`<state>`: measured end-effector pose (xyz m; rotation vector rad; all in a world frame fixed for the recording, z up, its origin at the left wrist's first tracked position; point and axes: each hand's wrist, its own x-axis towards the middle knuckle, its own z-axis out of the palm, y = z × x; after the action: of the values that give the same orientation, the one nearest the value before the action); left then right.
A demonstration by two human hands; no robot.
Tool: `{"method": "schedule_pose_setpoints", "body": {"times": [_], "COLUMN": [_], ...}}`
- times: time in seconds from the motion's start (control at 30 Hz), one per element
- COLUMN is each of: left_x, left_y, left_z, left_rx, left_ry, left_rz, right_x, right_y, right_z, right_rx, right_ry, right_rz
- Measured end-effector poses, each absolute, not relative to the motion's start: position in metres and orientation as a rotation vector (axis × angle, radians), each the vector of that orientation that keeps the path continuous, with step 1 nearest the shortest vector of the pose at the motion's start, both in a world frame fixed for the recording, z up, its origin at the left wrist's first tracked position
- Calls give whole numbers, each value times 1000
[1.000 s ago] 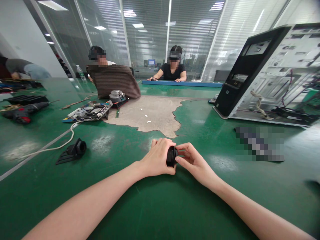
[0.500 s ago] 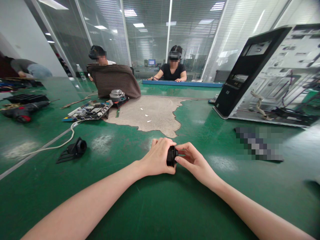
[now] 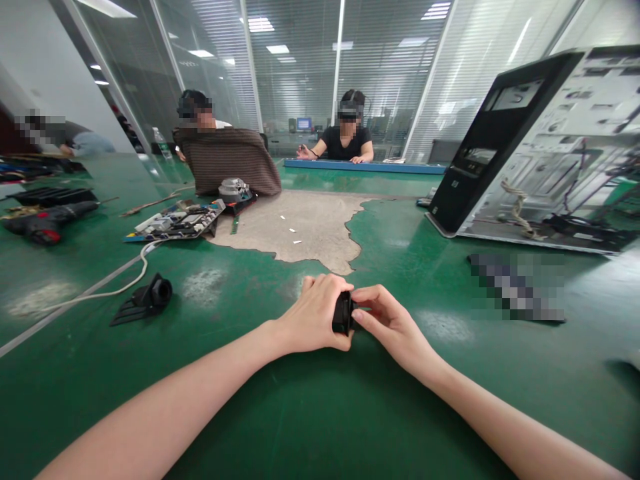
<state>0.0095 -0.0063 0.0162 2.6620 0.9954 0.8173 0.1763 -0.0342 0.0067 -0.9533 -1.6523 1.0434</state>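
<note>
A small black part [image 3: 343, 313], blocky with a round knob-like end, is held between my two hands just above or on the green table; its exact kind I cannot make out. My left hand [image 3: 317, 313] wraps round its left side, with thumb below and fingers over the top. At its right end, the fingertips and thumb of my right hand [image 3: 383, 317] pinch the round end. To the left on the table lies a black plastic bracket [image 3: 150, 298] with a round collar and slatted base.
A circuit board [image 3: 183, 221], a metal-topped device [image 3: 235, 192] and a power drill [image 3: 47, 223] lie left. An open computer case [image 3: 500, 147] stands right, near a dark flat panel [image 3: 520, 293]. A white cable [image 3: 140, 273] crosses the left side. Two people sit opposite.
My hands stay almost in place, the right fingers shifting slightly on the black part's end. Across the table, a person's hand has risen from the blue bar.
</note>
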Motion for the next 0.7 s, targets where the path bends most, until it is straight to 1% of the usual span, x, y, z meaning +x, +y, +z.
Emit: {"method": "schedule_pose_setpoints", "body": {"times": [0.13,0.37,0.53,0.7], "left_x": [10,12,11,10], "left_y": [-6,-5,-6,-6], "left_z": [10,3,5,6], "left_rx": [2619,2590,2605,2607], "left_ry": [1017,1064,1064,1051], "left_rz": [795,834,843,830], "right_x": [178,181,177,178], "right_y": [-32,-32,-29,-26], "right_z": [6,5,6,7], "right_rx": [-1024,-894,-963,-1038], "right_ry": [-1693,-1695,-1588,-1595], "right_rz": [1129,1214,1165,1280]}}
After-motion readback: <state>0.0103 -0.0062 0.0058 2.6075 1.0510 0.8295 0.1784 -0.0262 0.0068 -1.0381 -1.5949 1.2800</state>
